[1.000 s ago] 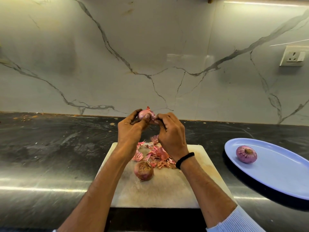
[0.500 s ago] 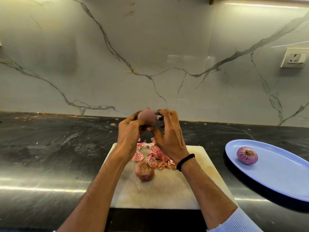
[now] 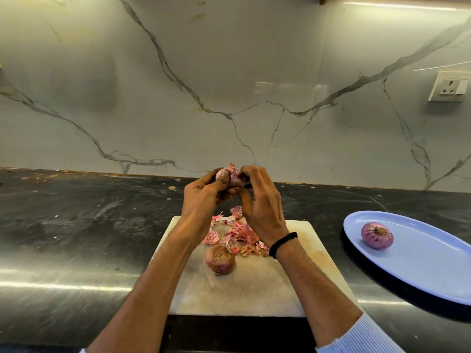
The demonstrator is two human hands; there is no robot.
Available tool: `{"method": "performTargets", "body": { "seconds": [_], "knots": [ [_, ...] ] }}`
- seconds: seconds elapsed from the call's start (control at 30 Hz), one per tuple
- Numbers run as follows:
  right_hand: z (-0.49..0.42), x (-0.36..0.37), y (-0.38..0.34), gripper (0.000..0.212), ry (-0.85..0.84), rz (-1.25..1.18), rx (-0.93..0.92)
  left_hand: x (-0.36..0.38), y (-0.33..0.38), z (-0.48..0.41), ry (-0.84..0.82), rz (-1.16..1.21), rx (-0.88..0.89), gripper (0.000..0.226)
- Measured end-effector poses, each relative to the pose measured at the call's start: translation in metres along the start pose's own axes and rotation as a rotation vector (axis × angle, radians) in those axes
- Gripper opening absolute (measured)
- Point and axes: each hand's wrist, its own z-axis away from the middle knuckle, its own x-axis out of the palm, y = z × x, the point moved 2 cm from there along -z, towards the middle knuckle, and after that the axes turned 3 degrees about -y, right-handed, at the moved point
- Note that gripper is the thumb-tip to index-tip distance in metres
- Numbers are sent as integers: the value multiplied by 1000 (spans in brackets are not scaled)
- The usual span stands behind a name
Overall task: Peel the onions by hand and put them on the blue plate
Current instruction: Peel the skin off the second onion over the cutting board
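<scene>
Above the far end of the white cutting board [image 3: 237,294], both my hands hold a small pink onion [image 3: 230,173]. My left hand [image 3: 204,194] grips it from the left with the thumb across its front. My right hand [image 3: 260,202] pinches a flap of loose skin at its top right. An unpeeled brownish onion [image 3: 220,259] lies on the board below, beside a heap of pink skins [image 3: 235,233]. One peeled purple onion [image 3: 377,235] rests on the blue plate [image 3: 420,263] at the right.
The board lies on a dark stone counter [image 3: 76,225] against a marble wall. A wall socket [image 3: 449,86] sits high on the right. The plate runs off the right edge of the view.
The onion has been turned between my hands, and a flap of skin now sticks up at its top under my right fingers. Both hands stay above the board's far end.
</scene>
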Motion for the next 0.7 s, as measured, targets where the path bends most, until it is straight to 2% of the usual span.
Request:
{"method": "performTargets", "body": {
  "seconds": [0.13, 0.37, 0.47, 0.57, 0.7],
  "knots": [
    [-1, -2, -1, 30, 6, 15, 7, 1, 0, 1, -3, 1, 4, 34],
    [-2, -4, -1, 28, -18, 30, -21, 0, -2, -1, 23, 18, 15, 28],
    [-2, -3, -1, 19, -22, 38, -30, 0, -3, -2, 37, 15, 11, 25],
    [-2, -4, -3, 14, 4, 54, -46, 1, -2, -1, 35, 15, 7, 33],
    [-2, -5, -5, 15, 31, -30, 15, 1, -1, -2, 37, 33, 19, 32]
  ]
}}
